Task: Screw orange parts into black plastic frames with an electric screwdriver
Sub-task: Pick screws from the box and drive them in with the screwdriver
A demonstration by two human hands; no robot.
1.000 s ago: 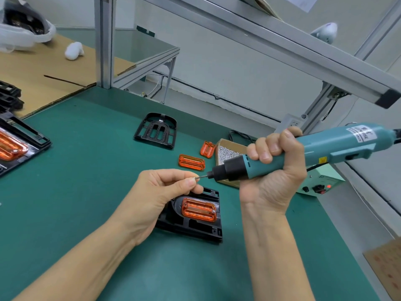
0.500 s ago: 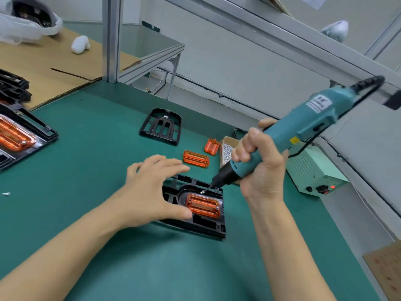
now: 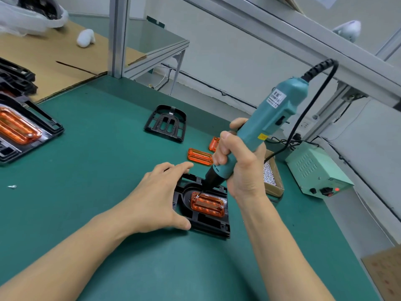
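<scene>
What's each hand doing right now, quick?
Left hand: open, fingers spread, pressing on the black frame to steady it.
Right hand: closed around the electric screwdriver, tip at the orange part.

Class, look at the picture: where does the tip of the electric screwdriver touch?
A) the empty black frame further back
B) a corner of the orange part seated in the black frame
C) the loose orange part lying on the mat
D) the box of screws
B: the screwdriver, gripped by the right hand, has its tip on the far-left corner of the orange part in the black frame.
</scene>
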